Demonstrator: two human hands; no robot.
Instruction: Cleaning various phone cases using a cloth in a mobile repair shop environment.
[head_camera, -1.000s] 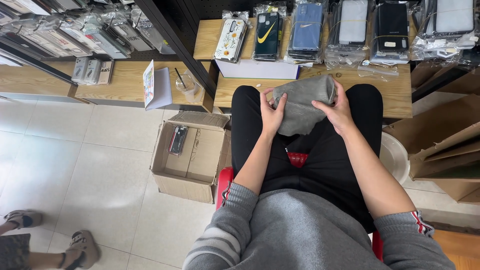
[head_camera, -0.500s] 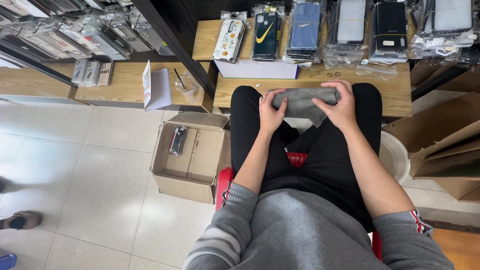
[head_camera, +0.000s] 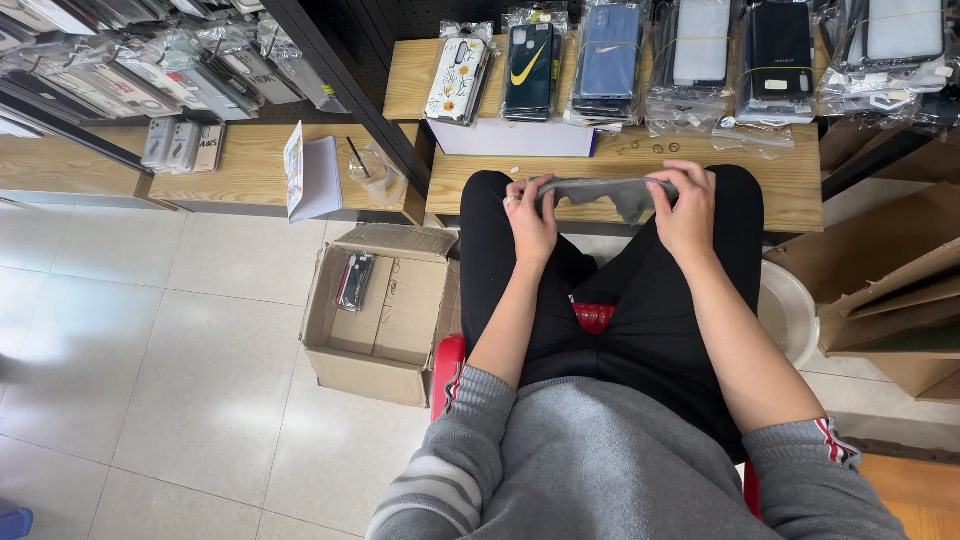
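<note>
Open box (head_camera: 385, 310) on the floor far left (phone case inside). Left hand (head_camera: 530, 215) gripping one end of a grey cloth (head_camera: 605, 192) stretched over the knees, right hand (head_camera: 685, 205) clamping the other.

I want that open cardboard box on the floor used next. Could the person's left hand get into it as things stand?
Probably yes, once freed: the left hand now grips the grey cloth, but the open brown cardboard box sits beside the left knee, flaps open, nothing between.
</note>
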